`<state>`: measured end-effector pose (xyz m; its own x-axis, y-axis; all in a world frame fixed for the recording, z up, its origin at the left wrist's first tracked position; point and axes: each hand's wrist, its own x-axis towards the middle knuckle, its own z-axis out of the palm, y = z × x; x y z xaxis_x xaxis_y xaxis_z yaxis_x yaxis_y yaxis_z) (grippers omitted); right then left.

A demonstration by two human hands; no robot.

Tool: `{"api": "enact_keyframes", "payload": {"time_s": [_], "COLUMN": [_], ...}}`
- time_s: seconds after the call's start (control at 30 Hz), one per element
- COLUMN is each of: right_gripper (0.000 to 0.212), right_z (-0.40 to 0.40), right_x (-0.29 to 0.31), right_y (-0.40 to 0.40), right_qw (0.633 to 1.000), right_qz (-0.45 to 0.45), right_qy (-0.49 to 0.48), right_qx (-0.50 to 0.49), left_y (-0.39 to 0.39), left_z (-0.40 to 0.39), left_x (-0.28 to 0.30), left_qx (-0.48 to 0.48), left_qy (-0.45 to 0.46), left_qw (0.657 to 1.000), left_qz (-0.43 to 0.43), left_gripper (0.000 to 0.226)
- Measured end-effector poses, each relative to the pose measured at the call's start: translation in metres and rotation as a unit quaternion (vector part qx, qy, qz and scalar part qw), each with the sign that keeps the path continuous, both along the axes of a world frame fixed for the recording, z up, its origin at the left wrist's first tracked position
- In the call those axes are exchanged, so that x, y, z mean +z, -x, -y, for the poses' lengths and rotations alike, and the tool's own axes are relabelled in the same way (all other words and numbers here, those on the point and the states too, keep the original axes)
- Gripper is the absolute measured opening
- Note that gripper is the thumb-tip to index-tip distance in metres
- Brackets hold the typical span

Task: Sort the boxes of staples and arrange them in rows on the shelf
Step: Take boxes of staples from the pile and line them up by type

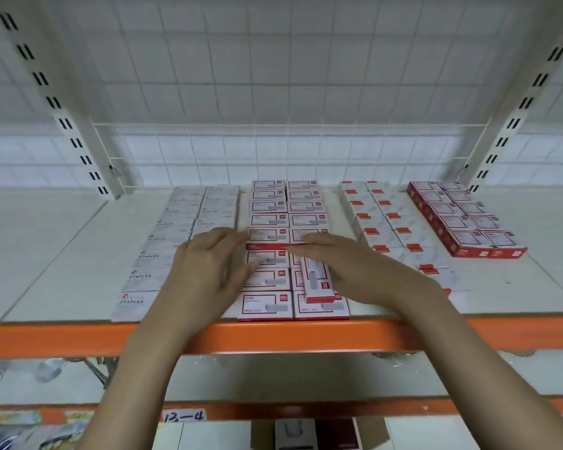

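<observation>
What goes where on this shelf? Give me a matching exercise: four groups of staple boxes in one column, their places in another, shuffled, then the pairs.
Column one:
1. grey STAPLES boxes
2. white boxes with red frames
3. white boxes with small orange labels
4. red-sided boxes

Column two:
A. far right block, the shortest
B. under both hands, left hand and right hand
C. far left rows
D. between the middle block and the far right block

Pairs: 1-C, 2-B, 3-D, 4-A

Two bare forearms, left hand (pixel 208 267), right hand (pixel 355 271), seemingly no sleeves or jewellery
</observation>
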<state>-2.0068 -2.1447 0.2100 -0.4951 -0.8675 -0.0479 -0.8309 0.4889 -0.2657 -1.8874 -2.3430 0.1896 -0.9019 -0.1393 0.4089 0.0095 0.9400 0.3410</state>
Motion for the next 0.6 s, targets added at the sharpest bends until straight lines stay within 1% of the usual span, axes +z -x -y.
{"api": "enact_keyframes", "payload": {"time_s": [0.07,0.1,0.17,0.23,0.27,0.37,0.5,0.6], "right_gripper": [0.047,0.049,0.067,0.085,0.088,0.085,0.075,0.071], "right_z": [-0.004,-0.005,-0.006,-0.006,-0.007,-0.008,-0.007,-0.006], "right_x": [0.003,0.005,0.005,0.005,0.004,0.006,0.008,0.009], "right_y": [-0.007,-0.012,-0.018,-0.021,-0.020,-0.015,-0.009,-0.001], "right_qw": [0.998,0.995,0.995,0.997,0.997,0.997,0.995,0.994], "right_qz": [-0.033,-0.049,-0.034,0.000,0.010,0.029,0.089,0.096], "right_qy": [0.031,0.039,0.024,-0.020,-0.037,-0.049,-0.046,-0.046], "right_qx": [-0.050,-0.073,-0.094,-0.075,-0.064,-0.045,-0.023,-0.015], "left_y": [0.002,0.004,0.007,0.008,0.009,0.009,0.011,0.012], "left_z": [0.001,0.001,0.001,0.000,-0.001,-0.002,0.000,0.001], "left_x": [-0.001,-0.002,-0.002,-0.001,0.000,0.000,-0.001,0.000], "left_qx": [-0.009,-0.012,-0.020,-0.029,-0.034,-0.043,-0.051,-0.047], "left_qy": [0.001,0.001,-0.002,-0.004,-0.003,-0.002,-0.010,-0.011], "left_qw": [1.000,1.000,1.000,0.999,0.999,0.999,0.998,0.998], "left_qz": [0.004,0.005,0.008,0.012,0.015,0.019,0.026,0.035], "left_gripper": [0.054,0.054,0.055,0.055,0.055,0.055,0.057,0.057]}}
